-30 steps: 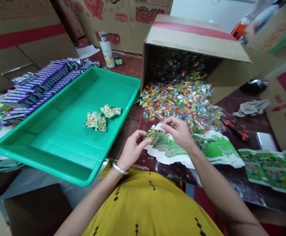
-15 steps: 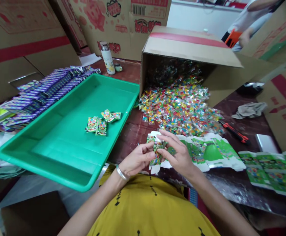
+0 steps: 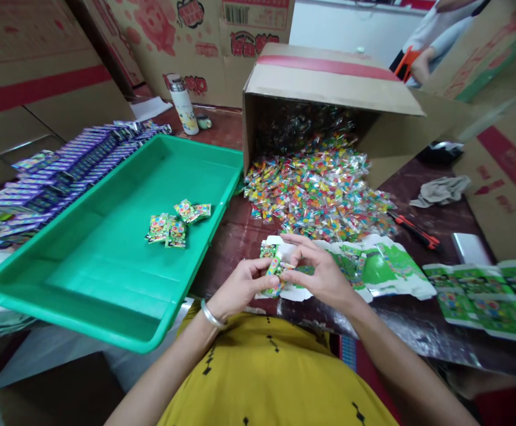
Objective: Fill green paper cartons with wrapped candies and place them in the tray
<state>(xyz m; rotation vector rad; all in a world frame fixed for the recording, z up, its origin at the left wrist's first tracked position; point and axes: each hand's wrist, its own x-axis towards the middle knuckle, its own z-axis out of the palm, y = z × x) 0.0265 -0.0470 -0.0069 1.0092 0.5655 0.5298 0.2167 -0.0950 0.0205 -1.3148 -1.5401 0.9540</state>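
The left hand (image 3: 238, 290), a silver bangle (image 3: 212, 315) circling its wrist, is pinching a small printed carton (image 3: 274, 269) between thumb and fingers; its grip is clamped on the carton's near left side. The right hand (image 3: 324, 275) is bringing its thumb and fingertips to the right edge of the same carton, its grip closing there beside a pale flap. The fingers are partly hiding the carton, which is sitting between the hands, low over the counter (image 3: 229, 239).

Taking the held carton as the clock's centre, a row of flat green cartons (image 3: 382, 269) is spreading out toward three o'clock, its near end lying under the right hand. Farther out at three, joined green printed panels (image 3: 489, 299) are lying flat. At one o'clock, clear bags of colourful sweets (image 3: 315, 186) are spilling from a big cardboard box (image 3: 324, 74) lying on its side. A red-and-black cutter (image 3: 420, 232) is resting between two and three, and a grey cloth (image 3: 439, 191) is lying crumpled beyond it at two.

Toward nine, a green tray (image 3: 102, 284) is holding a little cluster of printed packs (image 3: 173, 228) near its right side. Purple packs (image 3: 80, 154) are lining the tray's far side at ten. A flask (image 3: 183, 106) is standing at eleven, with a small cup (image 3: 203, 122) just beside it.
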